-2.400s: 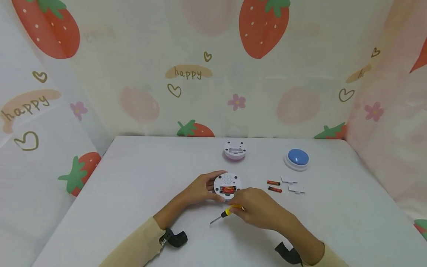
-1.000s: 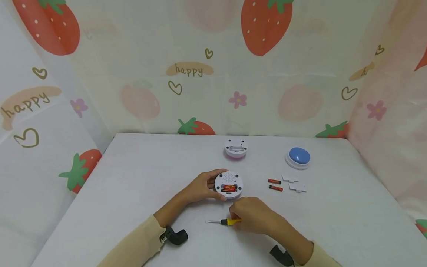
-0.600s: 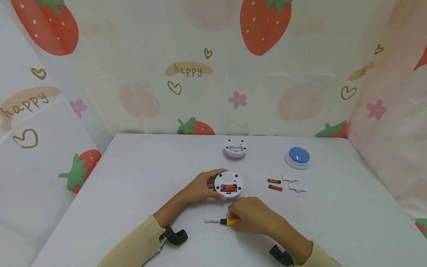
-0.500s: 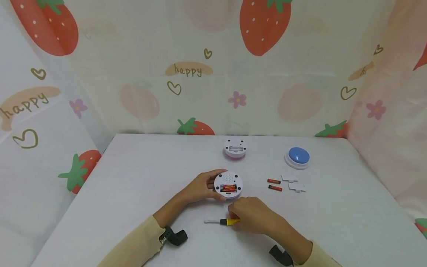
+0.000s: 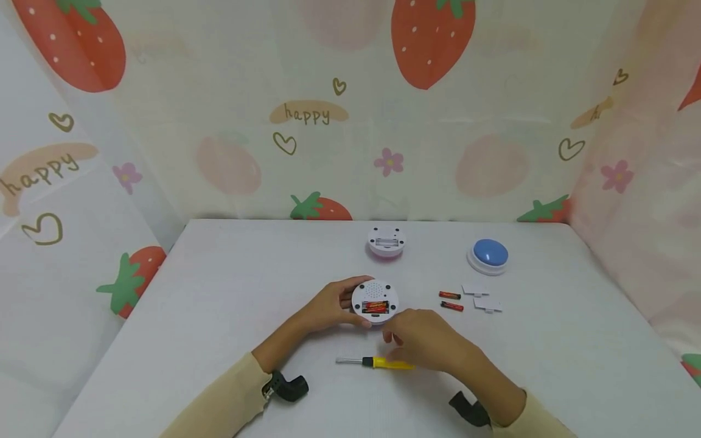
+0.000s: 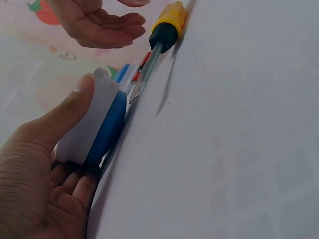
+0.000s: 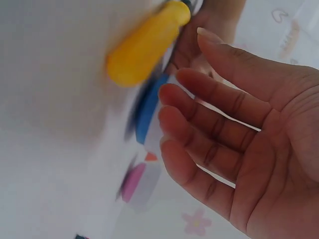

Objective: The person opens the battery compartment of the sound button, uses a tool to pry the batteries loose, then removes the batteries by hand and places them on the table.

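My left hand (image 5: 327,311) holds a round white button buzzer (image 5: 374,291) face down, its thumb on the near rim and its fingers round the far side. Two red batteries (image 5: 375,307) sit in its uncovered compartment; the blue dome (image 6: 110,127) faces the table in the left wrist view. My right hand (image 5: 429,339) hovers just right of the buzzer, with its fingers loosely bent and nothing in them, as the right wrist view shows. Below it, a yellow-handled screwdriver (image 5: 378,362) lies on the table, blade pointing left.
Behind stands another upturned buzzer (image 5: 386,243) with a vacant battery compartment. A blue-topped buzzer (image 5: 489,255) is upright at the back right. Two loose batteries (image 5: 451,300) and two white battery covers (image 5: 487,305) lie to the right. Strawberry-print sheeting (image 5: 230,121) encloses the table.
The right hand brought the screwdriver down from near the buzzer to the table, let go of it, and rose back toward the buzzer. The left hand keeps its hold.
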Demonstrator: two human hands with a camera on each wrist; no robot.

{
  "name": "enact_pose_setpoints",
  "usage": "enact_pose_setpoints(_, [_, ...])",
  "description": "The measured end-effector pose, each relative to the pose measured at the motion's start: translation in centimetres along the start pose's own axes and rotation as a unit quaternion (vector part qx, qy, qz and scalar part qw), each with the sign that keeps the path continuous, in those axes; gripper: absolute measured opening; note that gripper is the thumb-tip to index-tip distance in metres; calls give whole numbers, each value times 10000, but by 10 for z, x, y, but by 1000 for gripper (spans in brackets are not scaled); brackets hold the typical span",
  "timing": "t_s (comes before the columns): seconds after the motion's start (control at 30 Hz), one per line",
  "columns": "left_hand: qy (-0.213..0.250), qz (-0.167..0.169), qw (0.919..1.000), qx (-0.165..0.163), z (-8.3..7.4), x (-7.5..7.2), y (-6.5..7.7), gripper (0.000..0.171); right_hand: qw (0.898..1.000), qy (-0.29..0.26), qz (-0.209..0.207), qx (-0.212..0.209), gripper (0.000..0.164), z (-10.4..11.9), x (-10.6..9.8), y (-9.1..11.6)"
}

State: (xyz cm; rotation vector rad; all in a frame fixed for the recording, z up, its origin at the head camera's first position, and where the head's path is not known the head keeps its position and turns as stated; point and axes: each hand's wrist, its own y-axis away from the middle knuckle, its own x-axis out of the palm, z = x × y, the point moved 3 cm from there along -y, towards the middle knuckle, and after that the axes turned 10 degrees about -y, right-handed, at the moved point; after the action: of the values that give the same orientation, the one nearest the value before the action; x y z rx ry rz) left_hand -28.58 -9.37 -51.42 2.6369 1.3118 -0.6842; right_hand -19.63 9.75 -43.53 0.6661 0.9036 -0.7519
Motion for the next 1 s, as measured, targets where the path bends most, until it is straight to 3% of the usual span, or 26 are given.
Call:
enact_pose_setpoints(0.2, [14,8,10000,-19,0,0,0,88,9979,-12,-605,211,21,-5,-23,3])
enact_pose_setpoints(0.43, [79,-55,9999,-45,2,-2,-2,89,9932,12,-1160,127,25,-11,-41,-4])
enact_pose_setpoints(0.77, [84,-5,10000,-21,2,0,0,87,9889,151,-1461,-215,23,-23,-39,-25])
enact_pose_setpoints(1.0, [52,25,10000,-25,2,-1,0,88,9888,426,-1427,-101,22,-29,-29,-36])
